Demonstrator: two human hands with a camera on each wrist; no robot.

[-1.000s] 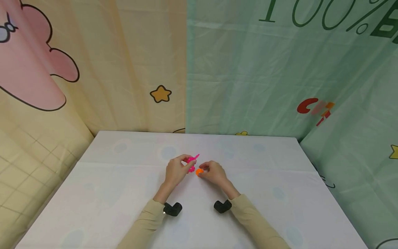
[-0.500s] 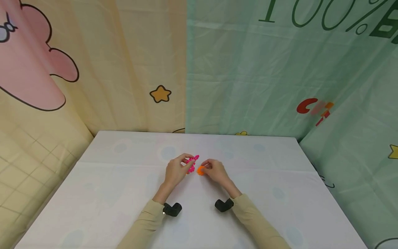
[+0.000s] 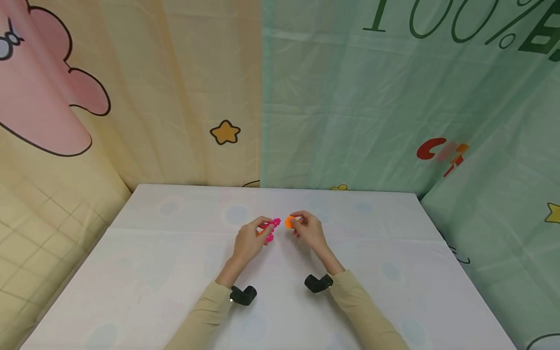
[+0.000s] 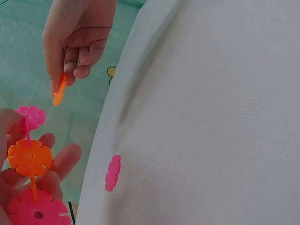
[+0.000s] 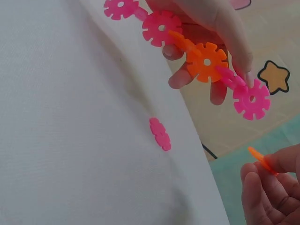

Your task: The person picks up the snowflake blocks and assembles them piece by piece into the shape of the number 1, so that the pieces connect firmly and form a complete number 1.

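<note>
My left hand (image 3: 247, 241) holds a chain of pink and orange notched plastic discs slotted into one another. An orange disc of the chain (image 5: 207, 62) faces the right wrist view, with pink discs at either side of it. Between thumb and fingers, my right hand (image 3: 309, 232) pinches a single orange disc (image 3: 289, 222), seen nearly edge-on in the left wrist view (image 4: 59, 91). A small gap separates this disc from the chain's pink end disc (image 5: 251, 99). Fingers of the left hand partly cover the chain in the head view.
Loose on the white-covered table (image 3: 175, 287) lies a pink disc (image 5: 160, 134), visible in both wrist views. Black wrist cameras (image 3: 243, 295) sit at both cuffs. Printed curtains (image 3: 332, 112) hang behind the table's far edge.
My right hand has lifted its orange disc away from beside the chain's lower part, moving it farther from me and slightly right. The chain has turned a little; the left hand stays nearly still.
</note>
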